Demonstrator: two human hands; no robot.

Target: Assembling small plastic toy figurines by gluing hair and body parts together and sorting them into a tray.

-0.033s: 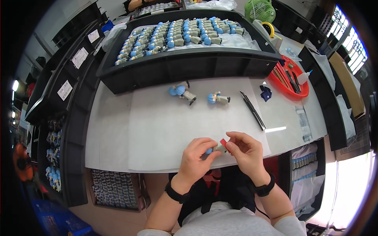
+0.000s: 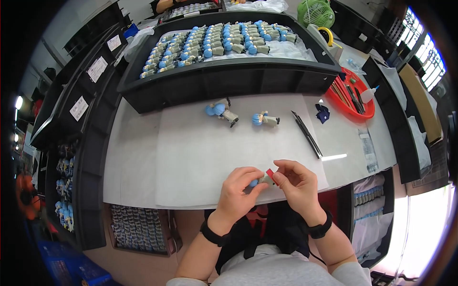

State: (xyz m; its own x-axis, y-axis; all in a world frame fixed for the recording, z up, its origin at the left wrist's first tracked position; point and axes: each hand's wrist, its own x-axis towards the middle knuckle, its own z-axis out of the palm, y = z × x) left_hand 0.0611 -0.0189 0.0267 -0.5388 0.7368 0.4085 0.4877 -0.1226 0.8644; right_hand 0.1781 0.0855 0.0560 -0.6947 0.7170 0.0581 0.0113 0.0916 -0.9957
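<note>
Near the table's front edge, my left hand (image 2: 237, 194) is closed around a small blue-haired figurine (image 2: 262, 179) with a grey-beige body, lying head toward the left. Its middle is partly hidden by my fingers. My right hand (image 2: 300, 188) pinches a small flat red piece (image 2: 271, 175) between thumb and finger, against the figurine's lower end; whether it is attached cannot be told. Farther back on the white sheet lie a larger figurine (image 2: 223, 112) and a smaller figurine (image 2: 265, 119), both blue-haired. Right of them rests a black craft knife (image 2: 307, 135).
A black bin (image 2: 229, 80) with rows of figurines stands at the back. On the right are a dark blue piece (image 2: 322, 113) and a red tray (image 2: 341, 107) with sticks, pens and a dropper bottle (image 2: 367, 95). A green fan (image 2: 315, 13) stands beyond. More bins flank the table.
</note>
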